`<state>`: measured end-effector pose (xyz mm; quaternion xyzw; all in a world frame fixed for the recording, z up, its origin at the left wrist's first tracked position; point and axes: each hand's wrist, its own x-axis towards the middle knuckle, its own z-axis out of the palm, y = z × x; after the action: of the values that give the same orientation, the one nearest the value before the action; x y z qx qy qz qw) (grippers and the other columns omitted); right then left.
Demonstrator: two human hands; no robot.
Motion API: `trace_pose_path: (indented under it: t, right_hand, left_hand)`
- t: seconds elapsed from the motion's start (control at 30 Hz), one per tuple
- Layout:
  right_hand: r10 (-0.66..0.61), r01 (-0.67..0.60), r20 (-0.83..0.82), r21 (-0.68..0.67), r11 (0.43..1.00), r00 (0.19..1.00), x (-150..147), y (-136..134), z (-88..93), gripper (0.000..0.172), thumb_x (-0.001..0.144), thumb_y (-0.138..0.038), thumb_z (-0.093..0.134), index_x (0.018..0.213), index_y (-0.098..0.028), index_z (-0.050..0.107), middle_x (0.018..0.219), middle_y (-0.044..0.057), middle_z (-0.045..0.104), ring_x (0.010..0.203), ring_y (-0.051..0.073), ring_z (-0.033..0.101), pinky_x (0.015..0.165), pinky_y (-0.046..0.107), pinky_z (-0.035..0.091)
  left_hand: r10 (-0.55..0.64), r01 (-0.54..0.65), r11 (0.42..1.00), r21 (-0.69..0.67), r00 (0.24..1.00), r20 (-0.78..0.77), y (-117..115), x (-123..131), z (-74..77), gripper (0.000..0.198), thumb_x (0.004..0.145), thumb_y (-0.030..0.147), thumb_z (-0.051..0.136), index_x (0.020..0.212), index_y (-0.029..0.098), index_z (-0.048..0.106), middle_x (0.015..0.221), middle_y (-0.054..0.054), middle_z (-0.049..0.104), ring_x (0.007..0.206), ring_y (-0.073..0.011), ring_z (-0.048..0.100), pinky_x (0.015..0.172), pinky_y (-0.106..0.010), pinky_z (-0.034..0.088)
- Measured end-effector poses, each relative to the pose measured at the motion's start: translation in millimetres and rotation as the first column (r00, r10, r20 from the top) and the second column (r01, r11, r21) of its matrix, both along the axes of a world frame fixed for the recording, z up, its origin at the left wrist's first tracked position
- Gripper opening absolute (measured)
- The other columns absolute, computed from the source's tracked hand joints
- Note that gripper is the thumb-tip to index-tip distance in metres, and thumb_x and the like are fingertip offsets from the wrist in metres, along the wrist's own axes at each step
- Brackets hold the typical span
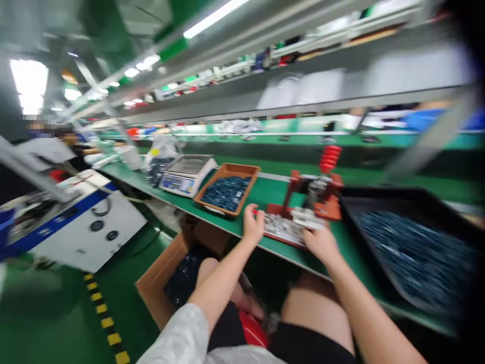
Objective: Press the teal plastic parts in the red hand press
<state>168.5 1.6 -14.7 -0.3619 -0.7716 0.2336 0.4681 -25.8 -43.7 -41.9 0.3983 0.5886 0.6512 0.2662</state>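
Observation:
On the green bench stands a toggle-clamp fixture with a red ribbed handle point(330, 160) pointing up and a reddish base. Small silvery metal parts point(278, 225) lie along its front plate. At the plate's left end is my left hand point(253, 225), its fingers curled closed; a bit of red shows at the fingertips, but what they hold is too blurred to name. My right hand point(321, 243) reaches to the front of the clamp, against a pale metal block point(308, 218). Its fingers are mostly hidden and smeared.
An orange tray point(197, 199) of dark blue small parts lies left of the fixture, beside a weighing scale point(185, 174). To the right sits a black tray point(358, 242) with similar parts. Below the bench is a cardboard box point(151, 285). A co-worker point(70, 144) is far left.

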Motion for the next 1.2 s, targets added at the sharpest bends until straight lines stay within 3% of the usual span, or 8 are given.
trace_pose_path:
  t: [0.07, 0.2, 0.37, 0.53, 0.73, 0.87, 1.0, 1.2]
  right_hand:
    - [-0.151, 0.156, 0.065, -0.076, 0.985, 0.986, 9, -8, -10.4, 0.018, 0.085, -0.021, 0.047, 0.087, -0.019, 0.064, 0.097, 0.014, 0.07, 0.104, 0.033, 0.064, 0.099, 0.05, 0.052]
    - [-0.316, 0.316, 0.036, -0.211, 0.925, 0.948, 18, -43, -37.3, 0.016, 0.09, -0.028, 0.052, 0.091, -0.018, 0.065, 0.096, 0.014, 0.071, 0.093, 0.028, 0.066, 0.093, 0.046, 0.054]
    - [-0.117, -0.099, -0.365, -0.522, 0.847, 0.923, 10, -116, -51.7, 0.023, 0.084, -0.037, 0.069, 0.099, -0.021, 0.071, 0.099, 0.008, 0.075, 0.087, 0.023, 0.07, 0.083, 0.037, 0.059]
    - [-0.086, -0.226, -0.472, -0.564, 0.794, 0.877, 5, -134, -47.1, 0.018, 0.082, -0.036, 0.073, 0.093, -0.021, 0.073, 0.096, 0.006, 0.076, 0.088, 0.021, 0.07, 0.084, 0.036, 0.059]
    - [-0.134, -0.191, -0.461, -0.592, 0.783, 0.877, -11, -149, -51.8, 0.017, 0.087, -0.038, 0.067, 0.091, -0.022, 0.071, 0.09, 0.004, 0.074, 0.081, 0.021, 0.069, 0.077, 0.036, 0.06]
    - [-0.075, -0.247, -0.447, -0.617, 0.747, 0.891, -20, -156, -51.5, 0.018, 0.087, -0.038, 0.065, 0.1, -0.027, 0.069, 0.091, 0.0, 0.074, 0.082, 0.021, 0.071, 0.077, 0.036, 0.061]
    - [-0.027, -0.14, -0.271, -0.579, 0.804, 0.962, -2, -146, -33.5, 0.036, 0.082, -0.034, 0.067, 0.118, -0.037, 0.065, 0.104, -0.002, 0.075, 0.088, 0.023, 0.072, 0.079, 0.04, 0.062]
    - [-0.06, 0.046, -0.028, -0.359, 0.932, 0.998, 53, -103, -13.3, 0.022, 0.091, -0.041, 0.061, 0.099, -0.024, 0.073, 0.101, 0.008, 0.076, 0.088, 0.028, 0.072, 0.082, 0.045, 0.061]
  left_hand:
    - [0.15, -0.145, 0.988, 0.051, 0.981, -0.122, -19, 5, -8.4, 0.033, 0.094, 0.034, 0.065, 0.122, 0.018, 0.059, 0.133, -0.022, 0.057, 0.128, -0.0287, 0.054, 0.115, -0.049, 0.04]
    - [-0.049, 0.045, 0.998, -0.053, 0.996, -0.072, -65, 18, -34.1, 0.041, 0.094, 0.042, 0.064, 0.126, 0.017, 0.061, 0.121, -0.016, 0.063, 0.112, -0.0248, 0.061, 0.104, -0.043, 0.047]
    - [-0.403, 0.431, 0.884, -0.179, 0.899, 0.171, -111, 57, -41.6, 0.043, 0.09, 0.049, 0.07, 0.118, 0.017, 0.073, 0.114, -0.013, 0.071, 0.101, -0.0218, 0.068, 0.093, -0.035, 0.054]
    - [-0.355, 0.4, 0.909, -0.12, 0.892, 0.281, -115, 73, -38.8, 0.043, 0.089, 0.055, 0.07, 0.11, 0.019, 0.078, 0.123, -0.013, 0.07, 0.113, -0.0258, 0.066, 0.098, -0.038, 0.055]
    - [-0.309, 0.329, 0.939, -0.101, 0.935, 0.175, -127, 61, -46.2, 0.043, 0.089, 0.057, 0.07, 0.107, 0.019, 0.08, 0.124, -0.013, 0.07, 0.118, -0.0266, 0.064, 0.105, -0.038, 0.052]
    - [-0.26, 0.297, 0.952, -0.081, 0.916, 0.306, -134, 50, -55.6, 0.043, 0.087, 0.055, 0.073, 0.11, 0.018, 0.077, 0.126, -0.014, 0.07, 0.119, -0.0269, 0.065, 0.105, -0.038, 0.053]
    - [-0.086, 0.134, 0.987, -0.084, 0.899, 0.429, -142, 7, -72.3, 0.048, 0.082, 0.06, 0.076, 0.105, 0.017, 0.075, 0.11, -0.014, 0.075, 0.1, -0.0243, 0.072, 0.092, -0.037, 0.059]
    - [0.385, -0.351, 0.899, -0.262, 0.919, 0.091, -182, -149, -117.4, 0.053, 0.081, 0.058, 0.071, 0.107, 0.011, 0.074, 0.106, -0.019, 0.076, 0.09, -0.0253, 0.075, 0.083, -0.038, 0.061]
